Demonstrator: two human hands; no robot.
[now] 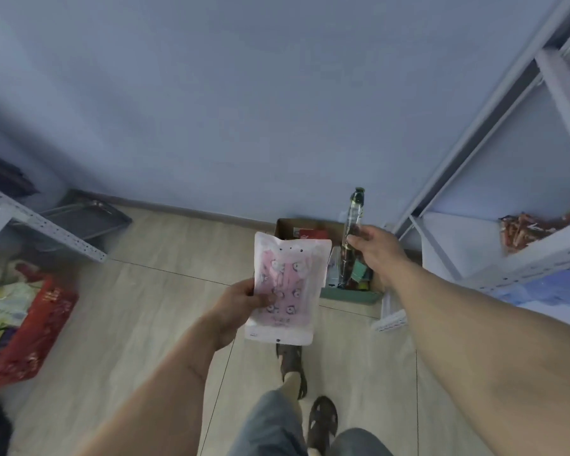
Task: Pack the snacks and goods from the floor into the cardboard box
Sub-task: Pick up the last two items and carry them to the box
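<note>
Pink and white, the flat packet [285,287] sits pinched along its left edge by the left hand [241,311], thumb on the front and the other fingers behind it. The right hand [374,250] grips a slim clear tube [352,235] of dark snacks near its middle, tube upright with its green cap on top. Both are held in the air over the floor [145,291], in front of the cardboard box [285,227], which stands open against the wall beside the shelf [468,251] and already holds some goods (a red pack and some teal ones show, the rest is blurred).

The step in hand looks like carrying this pair to the box. To do it well, step close and bend down before letting go, so nothing drops from height. Lay the tube down on its side along a wall of the box, as upright it would likely topple. Slide the packet in flat or on edge against a wall to save room. More bags [20,324] lie on the floor to the left, near a second shelf, so tidy packing now should pay off later
</note>
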